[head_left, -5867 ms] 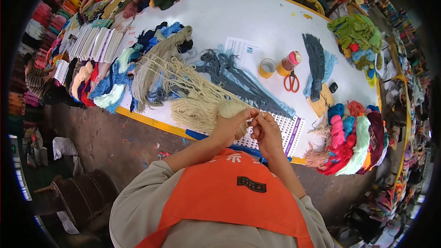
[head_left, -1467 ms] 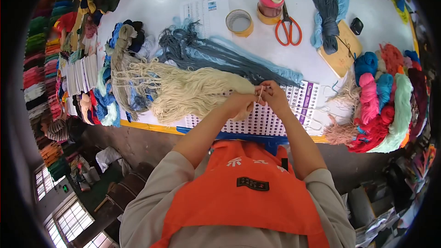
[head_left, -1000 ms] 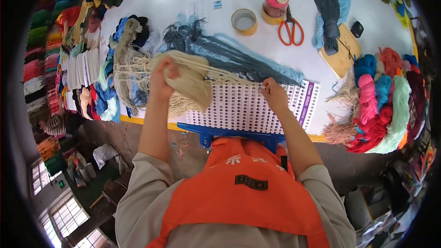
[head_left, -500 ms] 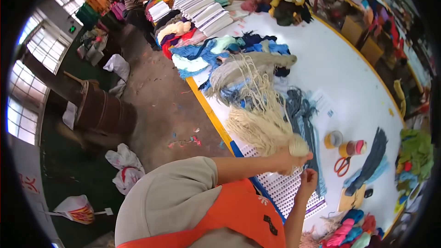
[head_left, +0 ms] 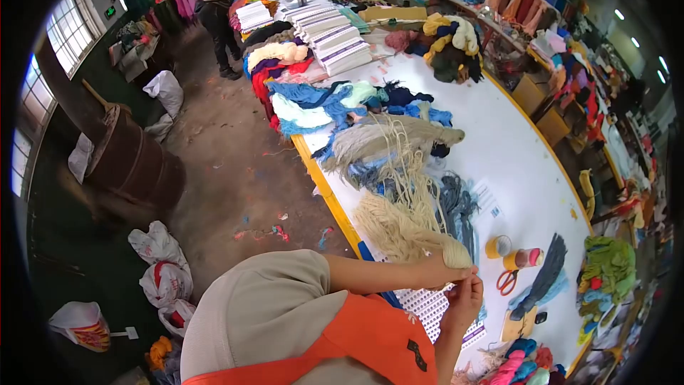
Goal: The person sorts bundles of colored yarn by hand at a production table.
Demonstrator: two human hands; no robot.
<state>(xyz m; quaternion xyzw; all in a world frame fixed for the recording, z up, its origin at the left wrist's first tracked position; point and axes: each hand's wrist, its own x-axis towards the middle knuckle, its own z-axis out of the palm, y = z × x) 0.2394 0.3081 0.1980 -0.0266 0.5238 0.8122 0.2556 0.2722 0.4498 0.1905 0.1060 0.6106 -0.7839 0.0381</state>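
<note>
My left hand (head_left: 433, 269) is closed around the looped end of a cream yarn hank (head_left: 390, 222), whose loose strands trail up the table. A smooth, rounded bend of the yarn stands above the fist. Just below, the fingers of my right hand (head_left: 467, 298) are pinched together against the left fingertips, and what they hold is too small to make out. Under both hands lies a white sheet with rows of dark dots (head_left: 422, 306). Grey-blue yarn (head_left: 456, 203) lies beside the cream hank.
Red-handled scissors (head_left: 506, 283), a tape roll (head_left: 499, 246) and a thread spool (head_left: 529, 258) lie to the right, near a dark blue-grey hank (head_left: 545, 274). Heaped yarns (head_left: 306, 103) and stacked white cards (head_left: 331, 39) cover the far table. Two people (head_left: 216, 11) work at the far end.
My right hand has come up to meet the left hand's fingertips. The view has tilted, so more of the room's far end shows. The left hand keeps its hold on the cream hank.
</note>
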